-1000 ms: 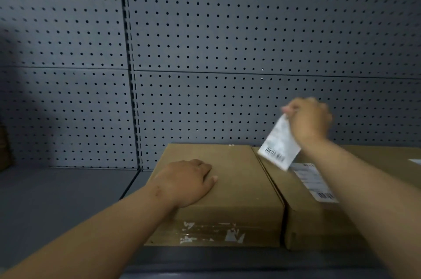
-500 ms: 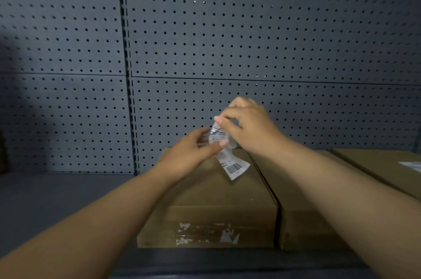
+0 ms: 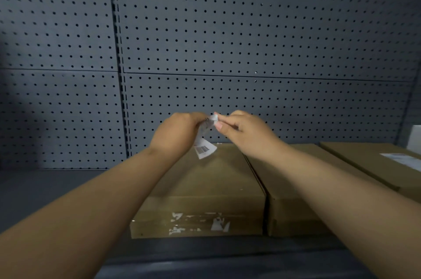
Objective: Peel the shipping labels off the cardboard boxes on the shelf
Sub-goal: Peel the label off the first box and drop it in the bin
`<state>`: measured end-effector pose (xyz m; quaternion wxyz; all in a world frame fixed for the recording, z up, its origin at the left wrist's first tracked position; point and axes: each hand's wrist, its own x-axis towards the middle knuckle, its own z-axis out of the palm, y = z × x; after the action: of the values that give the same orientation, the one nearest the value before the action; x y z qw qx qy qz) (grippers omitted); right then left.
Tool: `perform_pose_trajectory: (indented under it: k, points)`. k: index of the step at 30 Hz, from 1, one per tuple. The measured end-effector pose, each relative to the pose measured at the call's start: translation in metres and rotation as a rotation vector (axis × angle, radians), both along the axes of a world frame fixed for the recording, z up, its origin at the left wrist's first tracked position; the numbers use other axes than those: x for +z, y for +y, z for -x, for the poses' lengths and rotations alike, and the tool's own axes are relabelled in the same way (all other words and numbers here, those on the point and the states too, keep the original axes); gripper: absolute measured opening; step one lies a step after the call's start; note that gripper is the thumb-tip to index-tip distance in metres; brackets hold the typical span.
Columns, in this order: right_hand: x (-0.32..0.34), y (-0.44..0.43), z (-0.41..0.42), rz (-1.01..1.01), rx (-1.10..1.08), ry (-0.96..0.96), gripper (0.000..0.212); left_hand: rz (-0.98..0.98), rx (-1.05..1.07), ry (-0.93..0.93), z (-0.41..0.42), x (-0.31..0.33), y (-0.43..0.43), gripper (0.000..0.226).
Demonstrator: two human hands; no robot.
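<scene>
Over the far edge of the leftmost cardboard box (image 3: 205,183), near frame centre, both hands raised and meeting on a peeled shipping label (image 3: 203,145). From 9 o'clock of the label, left hand (image 3: 180,134) with fingers curled round the crumpled upper part. From 3 o'clock, right hand (image 3: 247,131) pinching the top corner between thumb and forefinger, remaining fingers folded. Hanging toward 6 o'clock from the two grips, the label's free end, barcode side facing the camera, lifted off the box top. Cannot tell whether the sticky back clings to the fingers.

At 6 o'clock of the hands, on the leftmost box's front face, white torn paper scraps (image 3: 198,221) under shiny tape. Touching that box at its 3 o'clock side, a second cardboard box (image 3: 293,190), largely covered by the right forearm. Farther toward 3 o'clock, near the frame's right edge, a third cardboard box (image 3: 364,165) bearing a white label (image 3: 398,157) flat on its top. All three lying on a dark grey shelf (image 3: 45,192). Behind, from 9 through 12 to 3 o'clock, grey pegboard panels (image 3: 250,28) split by a slotted upright (image 3: 118,51).
</scene>
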<state>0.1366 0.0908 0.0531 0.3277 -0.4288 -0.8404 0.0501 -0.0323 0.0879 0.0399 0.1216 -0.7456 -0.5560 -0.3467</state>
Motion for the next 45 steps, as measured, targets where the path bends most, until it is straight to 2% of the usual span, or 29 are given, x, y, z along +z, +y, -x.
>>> perform_pose_trajectory:
  k: [2, 4, 6, 8, 11, 13, 18, 34, 39, 45]
  points:
    - [-0.006, -0.003, -0.007, 0.060, -0.022, -0.031, 0.054, 0.002, 0.037, 0.069, 0.002, 0.001, 0.003, 0.031]
    - [-0.009, -0.007, -0.019, 0.114, -0.061, -0.092, 0.054, 0.027, 0.072, 0.041, 0.006, 0.002, 0.003, 0.032]
    - [-0.014, -0.012, -0.031, 0.154, -0.045, -0.247, 0.039, 0.041, 0.109, 0.005, 0.011, 0.002, 0.003, 0.027]
    - [-0.020, -0.015, -0.037, 0.191, -0.003, -0.374, 0.022, 0.054, 0.161, 0.077, 0.010, -0.001, 0.001, 0.037]
    - [-0.026, -0.017, -0.041, 0.211, 0.020, -0.493, 0.017, 0.024, 0.241, 0.189, 0.004, -0.006, 0.001, 0.055]
    - [-0.027, -0.016, -0.041, 0.203, 0.028, -0.542, 0.017, 0.006, 0.259, 0.216, 0.002, -0.008, 0.003, 0.050]
    - [-0.025, -0.018, -0.040, 0.202, 0.036, -0.562, 0.018, -0.023, 0.220, 0.240, 0.005, -0.018, 0.005, 0.028]
    - [-0.026, -0.020, -0.033, 0.086, 0.030, -0.719, 0.020, -0.107, 0.186, 0.255, 0.000, -0.027, 0.011, 0.029]
    - [-0.032, -0.023, -0.033, 0.057, -0.019, -0.693, 0.021, -0.128, 0.158, 0.248, -0.008, -0.026, 0.010, 0.029]
    - [-0.029, -0.022, -0.034, 0.171, -0.078, -0.497, 0.015, -0.132, 0.147, 0.261, -0.010, -0.027, 0.008, 0.029]
